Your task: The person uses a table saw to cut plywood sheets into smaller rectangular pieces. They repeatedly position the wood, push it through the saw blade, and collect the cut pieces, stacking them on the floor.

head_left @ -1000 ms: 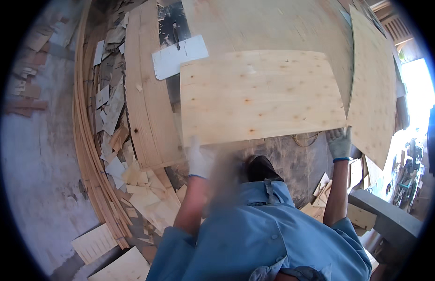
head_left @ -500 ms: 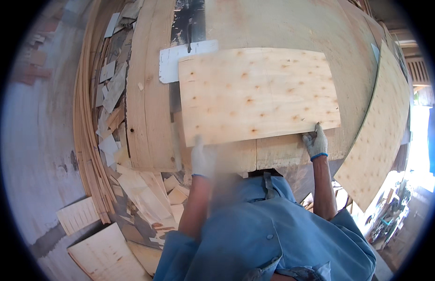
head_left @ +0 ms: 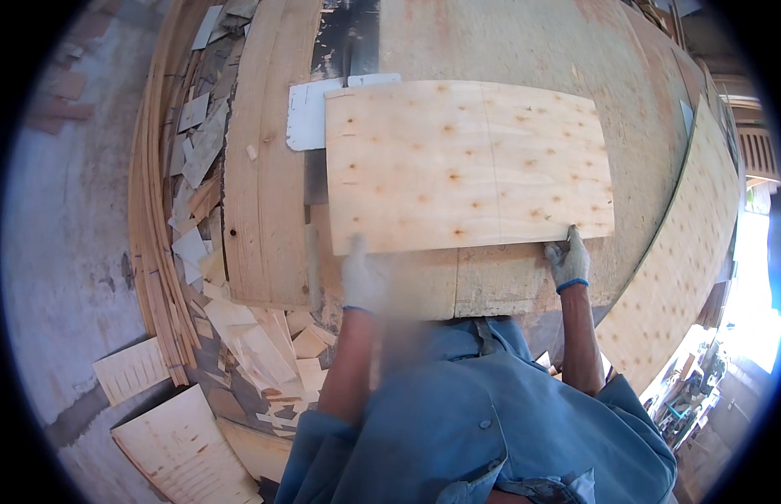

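Over the wooden workbench (head_left: 575, 50) I hold a pale, knot-speckled plywood sheet (head_left: 483, 168) by its near edge. My left hand (head_left: 365, 275), in a white knit glove, grips the near left corner; a blurred patch covers part of that hand. At the near right corner my right hand (head_left: 568, 259), gloved the same way with a blue cuff, pinches the edge, thumb on top and fingers below. Partly under the sheet's far left corner lies a white plate (head_left: 310, 113), beside a dark strip (head_left: 347, 50) set into the bench.
Left of the bench, long thin wood strips (head_left: 147, 218) and a heap of scraps (head_left: 201, 160) lie along its side. Cut boards (head_left: 184, 445) rest on the floor at lower left. A large plywood panel (head_left: 676, 260) leans against the right side.
The plywood sheet has shifted slightly, with its right side a little lower and its near edge more level. Both hands still hold it.
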The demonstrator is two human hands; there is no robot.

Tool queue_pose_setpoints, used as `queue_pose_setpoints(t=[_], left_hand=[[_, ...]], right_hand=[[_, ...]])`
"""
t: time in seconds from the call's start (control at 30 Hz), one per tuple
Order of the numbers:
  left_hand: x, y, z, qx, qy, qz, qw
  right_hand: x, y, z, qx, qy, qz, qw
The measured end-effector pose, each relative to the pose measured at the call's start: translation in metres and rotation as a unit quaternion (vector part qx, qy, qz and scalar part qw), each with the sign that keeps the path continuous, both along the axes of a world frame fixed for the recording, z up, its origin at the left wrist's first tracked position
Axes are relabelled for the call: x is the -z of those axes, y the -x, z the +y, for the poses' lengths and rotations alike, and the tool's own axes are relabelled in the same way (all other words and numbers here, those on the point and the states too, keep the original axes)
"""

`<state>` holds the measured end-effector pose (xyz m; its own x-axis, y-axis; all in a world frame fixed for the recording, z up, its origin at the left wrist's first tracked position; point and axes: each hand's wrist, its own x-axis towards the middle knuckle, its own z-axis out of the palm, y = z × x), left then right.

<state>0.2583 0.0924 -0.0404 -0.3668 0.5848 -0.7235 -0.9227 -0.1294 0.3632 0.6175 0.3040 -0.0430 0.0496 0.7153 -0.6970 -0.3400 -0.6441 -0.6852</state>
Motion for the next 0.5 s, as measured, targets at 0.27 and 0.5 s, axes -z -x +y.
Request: queue_pose_setpoints(t=[0.27, 0.5], left_hand=[[0.002, 0.015, 0.008, -0.003, 0.009, 0.033, 0.999], [-0.019, 0.020, 0.020, -0.016, 0.017, 0.021, 1.000]], right_hand=[[0.013, -0.005, -0.010, -0.104, -0.110, -0.071, 0.986], [-0.021, 0.017, 0.001, -0.004, -0.022, -0.027, 0.999]])
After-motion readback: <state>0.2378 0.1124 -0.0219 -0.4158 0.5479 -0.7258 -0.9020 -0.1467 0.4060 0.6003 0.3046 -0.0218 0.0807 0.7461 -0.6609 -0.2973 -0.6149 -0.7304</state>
